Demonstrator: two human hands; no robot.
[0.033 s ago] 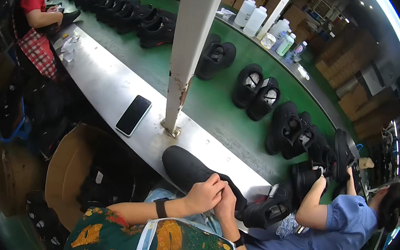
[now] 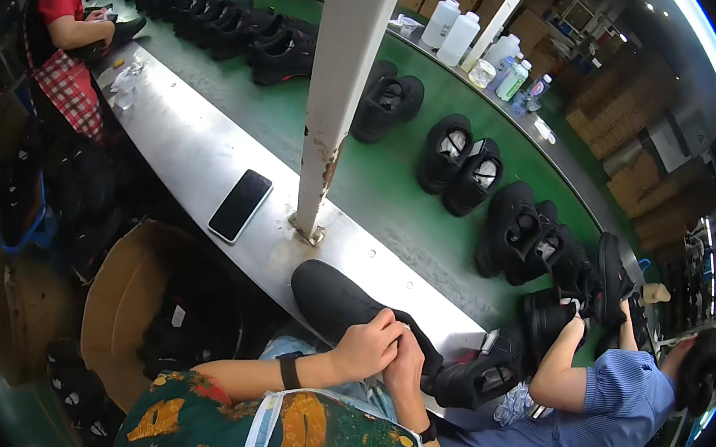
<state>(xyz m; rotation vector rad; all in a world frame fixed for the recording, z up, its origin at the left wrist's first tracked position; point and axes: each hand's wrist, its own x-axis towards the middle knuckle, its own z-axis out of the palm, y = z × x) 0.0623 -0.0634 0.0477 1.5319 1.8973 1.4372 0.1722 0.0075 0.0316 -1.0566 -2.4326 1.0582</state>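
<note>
A black shoe lies on its way across the steel ledge's near edge, toe pointing up and left. Over its upper, my left hand is closed, fingertips pressed together. My right hand is closed too, touching the left one from the right side. Both hands grip at the shoe's upper near its opening; the exact part between the fingertips is hidden. Just right of my hands stands another black shoe with pale filling inside. A phone with a dark screen rests on the ledge to the left.
A white post rises from the steel ledge. Beyond it, the green belt carries black shoes. Bottles line the far shelf. A co-worker handles shoes at right; another person stands far left. A cardboard box sits below.
</note>
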